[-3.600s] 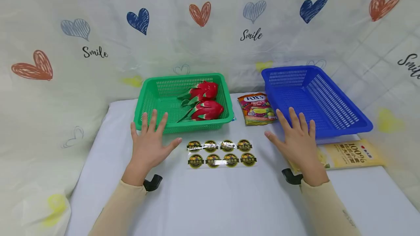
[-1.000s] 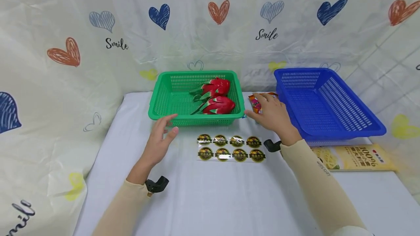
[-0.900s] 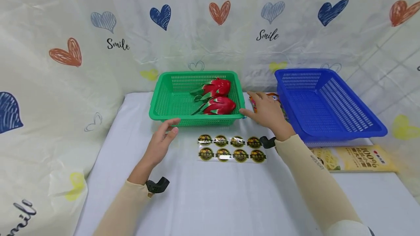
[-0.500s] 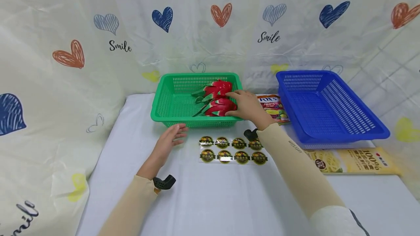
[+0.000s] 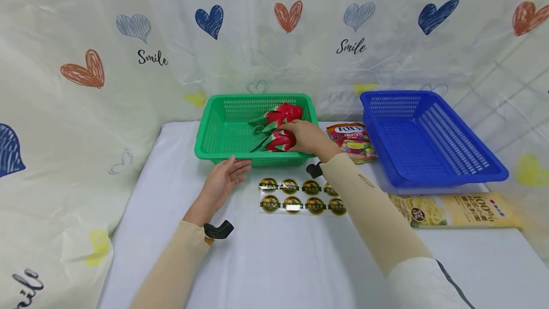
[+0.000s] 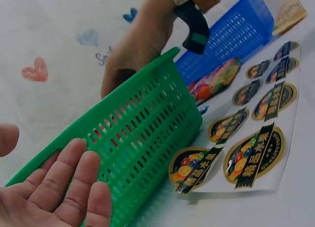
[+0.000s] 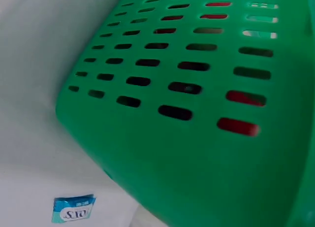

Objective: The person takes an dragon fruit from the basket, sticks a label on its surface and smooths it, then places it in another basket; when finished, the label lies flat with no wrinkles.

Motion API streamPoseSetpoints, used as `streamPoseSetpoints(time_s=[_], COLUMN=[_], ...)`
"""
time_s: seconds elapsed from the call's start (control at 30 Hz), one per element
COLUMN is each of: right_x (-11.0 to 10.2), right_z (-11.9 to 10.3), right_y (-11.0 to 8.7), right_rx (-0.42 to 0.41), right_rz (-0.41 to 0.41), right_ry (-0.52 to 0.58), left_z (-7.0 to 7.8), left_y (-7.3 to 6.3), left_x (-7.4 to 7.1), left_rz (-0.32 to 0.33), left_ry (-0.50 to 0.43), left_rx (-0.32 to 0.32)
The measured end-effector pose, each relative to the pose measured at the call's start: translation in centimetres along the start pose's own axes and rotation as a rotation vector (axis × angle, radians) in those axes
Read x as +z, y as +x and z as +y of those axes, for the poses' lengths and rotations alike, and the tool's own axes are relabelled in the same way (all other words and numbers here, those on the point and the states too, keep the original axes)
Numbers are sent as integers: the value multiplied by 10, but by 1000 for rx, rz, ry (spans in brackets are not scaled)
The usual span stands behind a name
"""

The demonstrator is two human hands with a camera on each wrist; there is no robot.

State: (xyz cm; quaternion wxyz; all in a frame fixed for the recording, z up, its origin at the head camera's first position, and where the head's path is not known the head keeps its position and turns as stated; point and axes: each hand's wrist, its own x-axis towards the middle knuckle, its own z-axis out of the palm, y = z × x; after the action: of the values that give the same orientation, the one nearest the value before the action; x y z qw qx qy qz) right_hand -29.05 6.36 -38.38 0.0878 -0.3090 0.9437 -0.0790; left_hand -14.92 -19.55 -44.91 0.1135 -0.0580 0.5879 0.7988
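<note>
In the head view a green plastic basket stands at the back of the table with two red dragon fruits inside. My right hand reaches over its right front corner, fingers curled over the front dragon fruit, covering its right end. Behind that lies the rear dragon fruit. At the basket's front wall, my left hand has relaxed, extended fingers, right by the rim, and holds nothing. The left wrist view shows its fingers against the slotted green wall. Only the basket's wall shows in the right wrist view; the hand is hidden there.
A sheet of round fruit stickers lies in front of the green basket. To the right are a Fox's candy bag, a blue basket and a yellow noodle pack. A small blue sachet lies near the green basket.
My right hand has moved left from over the candy bag into the green basket and curled onto the front dragon fruit. The left hand has shifted slightly right along the basket's front, its palm turning upward.
</note>
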Motion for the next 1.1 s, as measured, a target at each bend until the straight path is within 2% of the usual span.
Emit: streamPoseSetpoints(time_s=[0.1, 0.23, 0.37, 0.5, 0.67, 0.87, 1.1], right_x=[-2, -3, 0, 3, 3, -8, -26], right_z=[-7, -19, -28, -29, -15, 5, 10], right_y=[8, 23, 32, 34, 26, 5, -20], right_rx=[-27, -100, -161, -173, -136, -71, -47], right_rz=[0, 24, 38, 39, 61, 100, 121], right_ry=[58, 93, 110, 135, 147, 199, 241], left_z=[4, 8, 9, 6, 3, 2, 0], left_y=[2, 1, -4, -4, 4, 15, 18], left_x=[-3, -9, -14, -15, -7, 7, 12], left_rz=[29, 109, 173, 192, 178, 149, 140], left_ry=[-74, -135, -134, -122, -109, -85, -56], left_rx=[2, 13, 18, 25, 27, -1, -29])
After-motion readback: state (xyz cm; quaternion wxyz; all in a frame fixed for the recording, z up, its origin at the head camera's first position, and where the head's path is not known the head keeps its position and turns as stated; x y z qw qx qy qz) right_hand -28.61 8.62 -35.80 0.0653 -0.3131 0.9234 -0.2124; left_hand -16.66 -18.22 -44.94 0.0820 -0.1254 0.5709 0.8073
